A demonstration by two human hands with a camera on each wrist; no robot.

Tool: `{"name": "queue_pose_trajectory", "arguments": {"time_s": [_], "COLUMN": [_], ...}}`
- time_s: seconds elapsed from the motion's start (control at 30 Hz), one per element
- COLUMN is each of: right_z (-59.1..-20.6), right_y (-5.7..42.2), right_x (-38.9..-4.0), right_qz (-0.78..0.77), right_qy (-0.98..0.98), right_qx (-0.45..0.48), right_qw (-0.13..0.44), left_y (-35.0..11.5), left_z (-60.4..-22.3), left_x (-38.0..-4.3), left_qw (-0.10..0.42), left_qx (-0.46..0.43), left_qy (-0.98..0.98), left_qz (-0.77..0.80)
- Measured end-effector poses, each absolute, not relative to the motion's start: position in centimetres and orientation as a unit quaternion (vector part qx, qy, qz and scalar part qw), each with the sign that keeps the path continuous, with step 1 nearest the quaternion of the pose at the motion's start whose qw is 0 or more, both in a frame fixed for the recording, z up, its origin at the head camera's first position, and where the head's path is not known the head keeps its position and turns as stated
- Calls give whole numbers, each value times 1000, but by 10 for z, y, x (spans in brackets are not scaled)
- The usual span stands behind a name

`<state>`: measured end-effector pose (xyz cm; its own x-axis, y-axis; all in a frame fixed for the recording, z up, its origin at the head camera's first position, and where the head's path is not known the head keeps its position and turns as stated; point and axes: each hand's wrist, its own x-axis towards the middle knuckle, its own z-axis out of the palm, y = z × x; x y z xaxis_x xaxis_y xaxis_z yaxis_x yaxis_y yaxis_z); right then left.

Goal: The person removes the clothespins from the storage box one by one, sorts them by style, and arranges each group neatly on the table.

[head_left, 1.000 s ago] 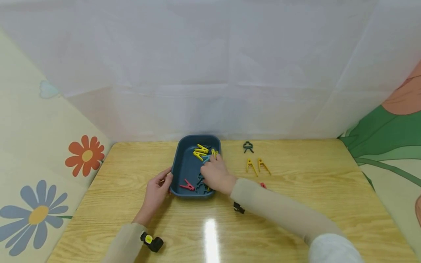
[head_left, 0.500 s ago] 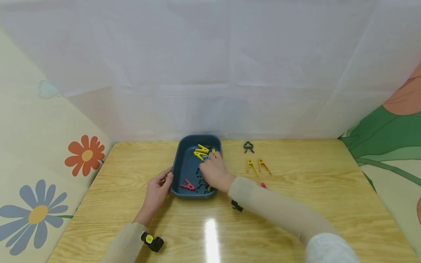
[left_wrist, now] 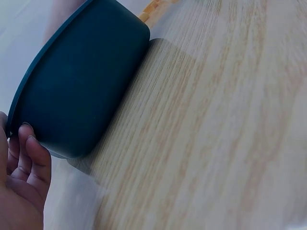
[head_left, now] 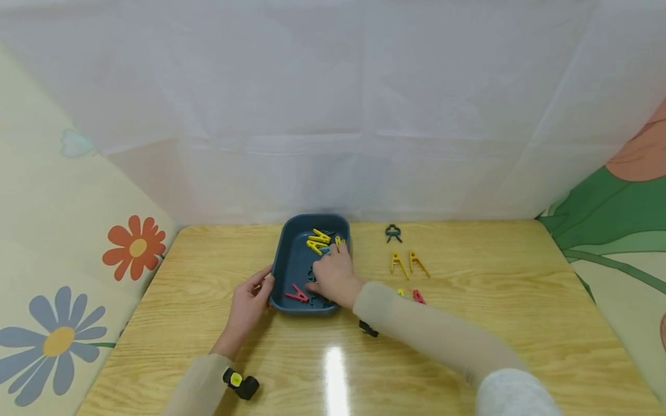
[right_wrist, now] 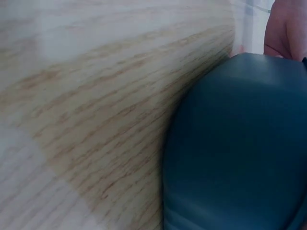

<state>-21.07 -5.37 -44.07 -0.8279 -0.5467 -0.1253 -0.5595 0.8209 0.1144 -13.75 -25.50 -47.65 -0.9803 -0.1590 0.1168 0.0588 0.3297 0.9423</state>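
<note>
L hand [head_left: 250,297]: fingers gripping tray [head_left: 291,264] rim. R hand [head_left: 335,276]: fingers in tray, grip hidden, can't tell; yellow clips [head_left: 325,238] just L of fingertips. Poss. fault: spill, if clips lift tangled.

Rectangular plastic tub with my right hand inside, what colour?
Dark blue tub, clearest in head view.

The tray [head_left: 294,260] is plain dark blue. In it are bright yellow clips [head_left: 314,245], a blue clip [head_left: 325,251], a pinky-red clip [head_left: 299,294] and dark green clips [head_left: 311,274]. The table [head_left: 208,260] is yellowy brown with streaky wood lines, and on it are two orangey-yellow clips [head_left: 396,259], a dark green clip [head_left: 393,232] and a red clip [head_left: 418,296]. The sleeves [head_left: 426,322] are plain tan. The back sheet [head_left: 260,86] is greyish white. The cream wall [head_left: 31,190] has an orange-red flower [head_left: 137,248] and a grey-blue flower [head_left: 59,342], both with yellow middles.
</note>
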Motion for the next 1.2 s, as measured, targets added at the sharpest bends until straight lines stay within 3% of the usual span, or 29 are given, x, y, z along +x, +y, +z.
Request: {"name": "queue_pose_trajectory", "arguments": {"time_s": [0.8,1.2], "right_z": [-441,-422], "right_y": [-49,-25], "right_x": [-216,-219], "right_qz": [52,3], "right_qy": [947,949], "right_qx": [-313,-313], "right_qw": [45,-28], "left_y": [-255,-256], "left_z": [-475,-475], "left_x": [-135,-136], "left_qw": [96,89], "left_qx": [26,34], "left_qy": [-814,-816], "left_qz": [-573,-570]}}
